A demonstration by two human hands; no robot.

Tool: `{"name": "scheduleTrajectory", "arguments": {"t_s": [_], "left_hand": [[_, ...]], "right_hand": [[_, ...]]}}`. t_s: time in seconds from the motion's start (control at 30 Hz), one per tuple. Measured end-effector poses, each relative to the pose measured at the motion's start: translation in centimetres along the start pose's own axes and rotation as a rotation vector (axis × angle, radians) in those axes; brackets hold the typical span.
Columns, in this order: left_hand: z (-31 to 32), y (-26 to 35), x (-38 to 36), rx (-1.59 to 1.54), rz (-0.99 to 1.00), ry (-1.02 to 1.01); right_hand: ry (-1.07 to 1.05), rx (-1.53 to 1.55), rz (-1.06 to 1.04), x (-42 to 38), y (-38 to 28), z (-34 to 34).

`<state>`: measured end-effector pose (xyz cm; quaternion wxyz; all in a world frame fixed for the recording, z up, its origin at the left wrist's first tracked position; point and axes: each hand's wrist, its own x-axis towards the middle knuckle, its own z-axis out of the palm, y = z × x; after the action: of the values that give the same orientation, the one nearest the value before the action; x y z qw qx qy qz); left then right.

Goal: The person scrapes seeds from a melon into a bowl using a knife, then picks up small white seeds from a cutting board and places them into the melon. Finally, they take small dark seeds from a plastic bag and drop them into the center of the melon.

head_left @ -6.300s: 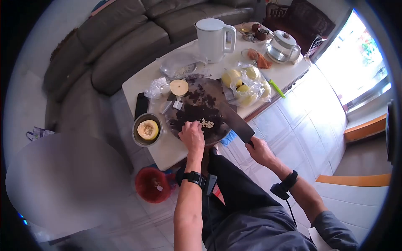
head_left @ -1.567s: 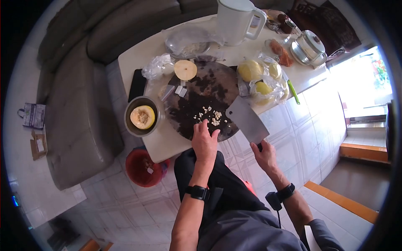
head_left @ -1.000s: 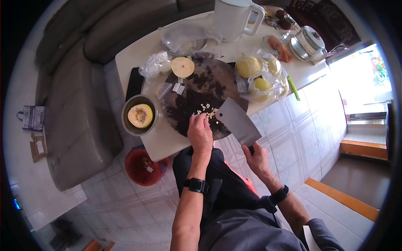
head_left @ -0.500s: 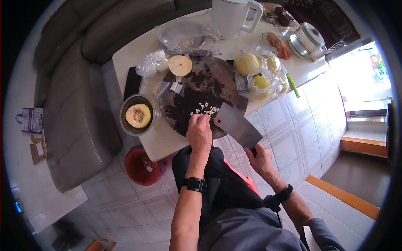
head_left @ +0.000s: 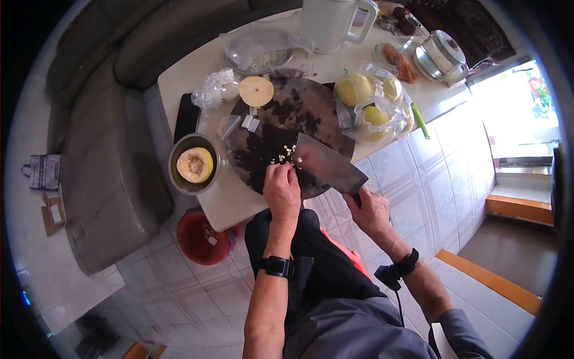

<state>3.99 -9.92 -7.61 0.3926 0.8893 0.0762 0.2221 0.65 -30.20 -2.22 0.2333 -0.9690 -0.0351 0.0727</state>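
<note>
Cream-white worktop [head_left: 239,209], set beside a grey-brown leather sofa [head_left: 140,179], carries a round, dark-stained chopping board [head_left: 323,110], with small pale chopped bits [head_left: 287,152] lying in a loose patch towards the person's side. The right hand [head_left: 369,209] is wrapped round the handle of a broad steel cleaver [head_left: 329,166], whose blade slants over the near right part of the board with its far end at the bits. The left hand [head_left: 283,190] has its fingers drawn together just beside them; whether they pinch any, I cannot tell. To work cleanly, keep the left fingertips curled back from the blade, hold the bits in a tight heap and guide the steel low and slowly, since loose crumbs could skid away. Compared with half a second ago, the cleaver has swung farther left, hiding bits that showed on the right of the patch; the right hand has shifted with it, while the left has hardly moved. The halved pale fruit [head_left: 256,91] remains on the board, and the hollowed yellow fruit [head_left: 195,165] remains in its grey metal bowl [head_left: 183,186].
</note>
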Motion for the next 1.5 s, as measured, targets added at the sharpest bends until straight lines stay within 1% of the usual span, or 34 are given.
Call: {"name": "scheduleTrajectory", "arguments": {"t_s": [0.07,0.13,0.27,0.33,0.37,0.43,0.47,0.53,0.63,0.7,0.77,0.83,0.87,0.9,0.97,1.0,1.13,1.2,1.27,1.3,1.43,1.5], "left_hand": [[0.0,-0.1,0.0,0.017,0.018,0.006],[0.1,-0.2,0.0,0.008,0.000,0.000],[0.0,-0.3,-0.2,-0.022,0.006,0.002],[-0.5,0.1,-0.1,-0.182,-0.079,0.003],[-0.7,0.3,0.1,-0.185,-0.076,0.002],[-1.0,0.9,0.5,-0.221,-0.090,0.036],[-0.9,0.9,0.9,-0.216,-0.097,0.037],[-0.9,1.4,2.8,-0.193,-0.074,0.062],[0.6,1.3,6.0,-0.185,-0.020,0.087],[1.6,2.0,8.1,-0.165,0.035,0.094],[2.8,3.3,9.5,-0.064,0.077,0.017],[5.2,3.5,10.1,0.034,0.173,0.013],[6.2,3.4,10.4,0.034,0.191,-0.054],[7.0,3.6,10.8,0.034,0.192,-0.053],[8.4,4.0,11.0,0.265,0.290,-0.060],[9.0,4.2,10.7,0.276,0.245,-0.141],[10.0,4.0,9.9,0.371,0.234,-0.165],[9.9,4.1,9.8,0.382,0.182,-0.125],[10.1,4.3,9.6,0.397,0.146,-0.122],[10.0,4.4,9.4,0.404,0.112,-0.120],[10.1,4.2,9.7,0.387,0.092,-0.129],[10.3,4.0,9.8,0.394,0.149,-0.158]], "right_hand": [[-0.014,-0.028,0.002,0.3,-0.1,0.1],[0.014,0.013,0.060,0.7,0.0,0.3],[0.032,-0.011,0.072,1.2,1.3,0.6],[0.042,0.051,0.116,1.3,1.3,0.3],[0.046,0.051,0.118,1.3,1.2,-0.1],[-0.006,0.153,0.199,1.2,0.8,-0.8],[-0.006,0.151,0.202,1.1,1.3,-0.4],[-0.089,0.461,0.361,1.3,2.6,0.6],[-0.112,0.512,0.345,1.6,1.8,0.4],[-0.130,0.460,0.317,1.8,1.3,0.7],[-0.144,0.417,0.283,2.2,0.9,1.2],[-0.184,0.352,0.219,2.2,0.8,1.6],[-0.171,0.339,0.215,2.4,0.8,1.7],[-0.170,0.340,0.213,2.7,0.9,1.7],[-0.177,0.409,0.324,3.4,1.1,2.0],[-0.184,0.411,0.319,3.8,1.3,2.0],[-0.204,0.392,0.252,5.1,2.1,1.1],[-0.218,0.408,0.223,5.1,2.1,0.5],[-0.228,0.263,0.141,5.6,2.6,-0.3],[-0.235,0.270,0.146,5.7,2.5,-0.5],[-0.243,0.289,0.126,6.2,2.6,-0.7],[-0.278,0.272,0.124,6.5,3.0,0.0]]}}
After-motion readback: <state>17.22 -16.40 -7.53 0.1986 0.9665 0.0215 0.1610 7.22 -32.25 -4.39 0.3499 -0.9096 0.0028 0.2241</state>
